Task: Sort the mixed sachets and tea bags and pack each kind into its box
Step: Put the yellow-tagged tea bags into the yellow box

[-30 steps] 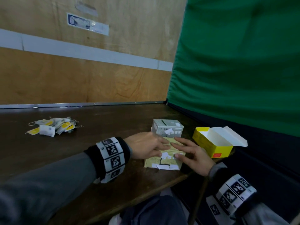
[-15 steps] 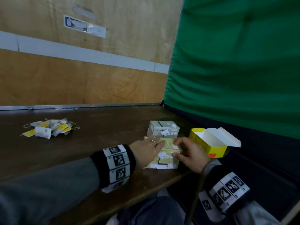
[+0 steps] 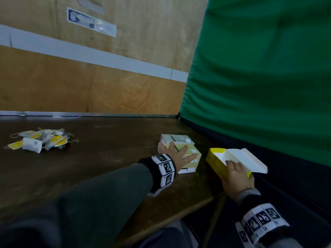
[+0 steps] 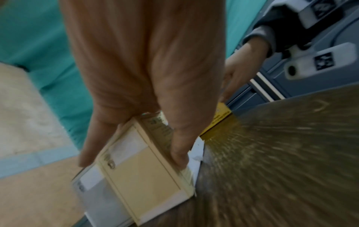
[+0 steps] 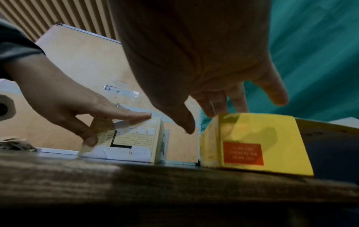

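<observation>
My left hand [image 3: 180, 153] grips a pale yellow box [image 3: 192, 160], thumb on its near side and fingers over the top; the box [image 4: 147, 173] stands tilted on the table [image 3: 107, 158]. A grey box [image 3: 177, 138] sits right behind it. To the right stands an open yellow box [image 3: 215, 162] with its white lid flap [image 3: 247, 159] laid back. My right hand [image 3: 233, 173] rests on that box's near end, straight fingers [image 5: 211, 107] touching its top rim, thumb hanging free. A pile of mixed sachets and tea bags [image 3: 41, 140] lies far left.
A green curtain [image 3: 259, 68] hangs along the table's right side, close behind the yellow box. A plywood wall [image 3: 89, 86] closes the back. The table's front edge [image 3: 179, 212] runs just below my wrists. Bare dark wood lies between the pile and the boxes.
The pale yellow box lay flat under both hands; my left hand now holds it tipped up. My right hand has left it and moved right onto the yellow box.
</observation>
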`<state>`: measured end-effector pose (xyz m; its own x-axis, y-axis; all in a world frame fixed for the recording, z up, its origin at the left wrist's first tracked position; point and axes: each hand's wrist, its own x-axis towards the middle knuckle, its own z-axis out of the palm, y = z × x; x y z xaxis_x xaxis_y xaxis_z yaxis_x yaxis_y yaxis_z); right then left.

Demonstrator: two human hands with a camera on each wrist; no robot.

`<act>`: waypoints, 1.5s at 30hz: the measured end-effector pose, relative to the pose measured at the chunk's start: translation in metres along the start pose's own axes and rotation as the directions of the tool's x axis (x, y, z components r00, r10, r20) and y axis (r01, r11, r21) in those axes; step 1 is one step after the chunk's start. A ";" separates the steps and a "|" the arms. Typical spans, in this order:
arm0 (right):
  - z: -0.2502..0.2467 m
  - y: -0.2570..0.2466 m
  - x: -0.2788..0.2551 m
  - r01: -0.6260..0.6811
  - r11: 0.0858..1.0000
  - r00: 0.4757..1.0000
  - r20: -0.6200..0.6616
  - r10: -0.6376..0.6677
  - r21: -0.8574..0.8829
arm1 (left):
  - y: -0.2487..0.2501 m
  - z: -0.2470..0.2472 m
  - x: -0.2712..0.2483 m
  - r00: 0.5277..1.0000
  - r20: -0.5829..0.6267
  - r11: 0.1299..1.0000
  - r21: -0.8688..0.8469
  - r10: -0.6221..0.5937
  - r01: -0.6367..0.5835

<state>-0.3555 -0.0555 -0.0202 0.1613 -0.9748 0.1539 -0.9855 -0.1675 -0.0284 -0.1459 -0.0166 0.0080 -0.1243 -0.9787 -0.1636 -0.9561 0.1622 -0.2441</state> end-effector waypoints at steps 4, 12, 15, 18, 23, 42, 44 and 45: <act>0.007 0.007 0.009 0.005 0.995 1.000 0.020 -0.007 0.101 | -0.003 -0.004 0.021 1.000 -0.001 0.999 -0.054 -0.006 0.006; -0.011 0.010 0.004 -0.007 0.959 0.974 -0.213 0.070 0.282 | -0.012 -0.005 0.031 0.992 -0.122 0.968 -0.251 -0.044 0.012; -0.017 -0.003 -0.013 0.186 0.909 0.871 -0.490 0.022 0.372 | -0.018 -0.008 0.010 0.912 -0.409 0.909 -0.372 0.019 -0.186; -0.019 -0.026 -0.036 0.462 0.832 0.732 -0.661 -0.163 0.306 | -0.024 -0.012 -0.019 0.734 -0.675 0.956 -0.158 0.078 -0.247; -0.030 -0.085 -0.070 0.678 0.664 0.623 -0.726 -0.292 0.314 | -0.057 -0.013 -0.081 0.770 -0.633 0.996 0.035 0.086 -0.083; 0.037 -0.155 -0.082 0.575 0.794 0.792 0.111 -0.600 0.196 | -0.246 0.047 -0.142 0.410 -0.394 0.478 -0.869 -0.823 0.124; 0.038 -0.158 -0.083 0.553 0.811 0.800 0.150 -0.580 0.190 | -0.283 0.068 -0.139 0.483 -0.121 0.401 -0.745 -0.867 0.533; 0.039 -0.159 -0.083 0.548 0.814 0.799 0.168 -0.577 0.191 | -0.298 0.081 -0.136 0.523 0.016 0.378 -0.673 -0.852 0.636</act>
<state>-0.2104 0.0467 -0.0673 0.7067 -0.7070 -0.0267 -0.7039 -0.6988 -0.1272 0.1776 0.0786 0.0261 0.7541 -0.6480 0.1070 -0.6186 -0.6462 0.4469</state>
